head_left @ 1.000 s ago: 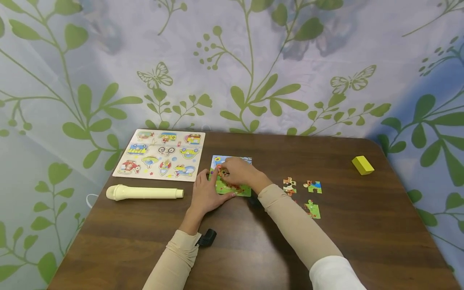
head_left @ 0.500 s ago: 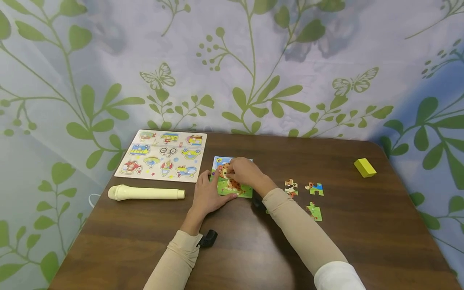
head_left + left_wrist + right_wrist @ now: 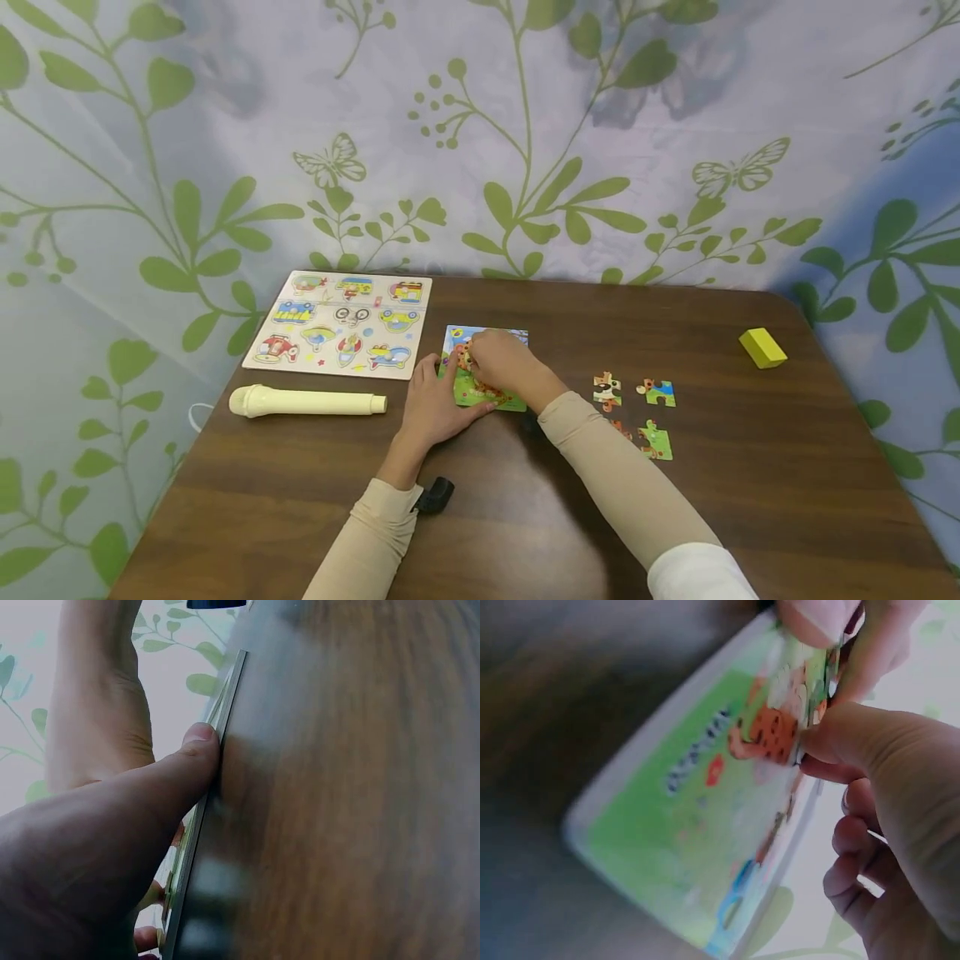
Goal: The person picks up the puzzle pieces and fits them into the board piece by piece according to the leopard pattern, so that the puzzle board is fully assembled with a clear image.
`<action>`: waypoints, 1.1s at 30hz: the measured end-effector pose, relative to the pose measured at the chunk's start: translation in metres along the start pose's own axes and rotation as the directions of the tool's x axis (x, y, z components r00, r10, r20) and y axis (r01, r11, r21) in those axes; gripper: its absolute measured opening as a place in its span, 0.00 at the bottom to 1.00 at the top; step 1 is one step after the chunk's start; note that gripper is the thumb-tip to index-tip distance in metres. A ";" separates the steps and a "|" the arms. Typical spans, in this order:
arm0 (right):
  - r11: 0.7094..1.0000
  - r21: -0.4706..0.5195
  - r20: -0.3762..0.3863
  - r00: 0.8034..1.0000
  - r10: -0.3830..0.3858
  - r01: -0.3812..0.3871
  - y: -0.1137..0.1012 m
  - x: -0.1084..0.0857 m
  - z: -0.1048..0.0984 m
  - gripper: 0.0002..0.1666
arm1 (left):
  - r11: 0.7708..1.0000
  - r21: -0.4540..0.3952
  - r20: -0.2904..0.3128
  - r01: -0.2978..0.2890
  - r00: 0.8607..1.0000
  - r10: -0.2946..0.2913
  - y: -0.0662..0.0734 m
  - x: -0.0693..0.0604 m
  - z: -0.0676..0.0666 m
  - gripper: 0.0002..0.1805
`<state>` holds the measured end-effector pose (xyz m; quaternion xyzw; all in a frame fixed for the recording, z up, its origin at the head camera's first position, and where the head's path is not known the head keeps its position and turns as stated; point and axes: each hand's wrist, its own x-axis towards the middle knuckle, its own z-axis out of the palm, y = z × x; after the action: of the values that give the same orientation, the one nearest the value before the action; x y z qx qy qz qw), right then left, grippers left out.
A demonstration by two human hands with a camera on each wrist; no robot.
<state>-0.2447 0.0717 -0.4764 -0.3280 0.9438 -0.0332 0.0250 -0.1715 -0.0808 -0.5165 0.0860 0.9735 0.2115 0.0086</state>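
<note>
Leaf-patterned backdrop (image 3: 645, 112) behind brown table (image 3: 517, 525). Puzzle tray (image 3: 652, 832) contains a spotted-animal picture; left hand (image 3: 435, 408) spread against its corner; right hand (image 3: 506, 362) bent above, pinching, piece held undetermined.

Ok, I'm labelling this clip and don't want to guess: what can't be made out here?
- Head: part of the jigsaw board, behind the right hand.
- Head: part of the orange jigsaw piece, behind the right sleeve.
- Head, right wrist: whether the right fingertips grip a piece; hidden by the hand, then blurred.
- Right wrist: the board's lettering, blurred.
- Left wrist: the black object, cut off by the top edge.
</note>
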 end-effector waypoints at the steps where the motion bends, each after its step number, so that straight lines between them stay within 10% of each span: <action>1: 1.000 0.007 0.008 1.000 0.005 -0.005 0.000 0.001 -0.001 0.21 | 1.000 0.003 -0.001 0.001 1.000 -0.001 0.000 0.000 0.000 0.59; 19: 0.962 0.259 0.088 0.994 0.066 -0.087 0.017 -0.013 -0.005 0.12 | 1.000 -0.008 0.006 0.024 1.000 -0.024 0.005 -0.001 0.002 0.61; 24: 0.941 0.330 0.027 0.997 0.067 -0.073 0.063 -0.062 -0.019 0.14 | 0.999 -0.039 0.015 0.029 0.999 -0.028 0.009 -0.001 0.007 0.62; 33: 0.886 0.340 0.080 0.949 0.306 -0.315 0.135 -0.178 -0.020 0.29 | 0.998 -0.039 -0.013 0.049 0.999 -0.050 0.002 0.000 0.008 0.62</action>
<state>-0.1900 0.2891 -0.4627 -0.1637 0.9626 -0.1916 0.0991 -0.1709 -0.0757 -0.5229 0.0601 0.9712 0.2306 0.0087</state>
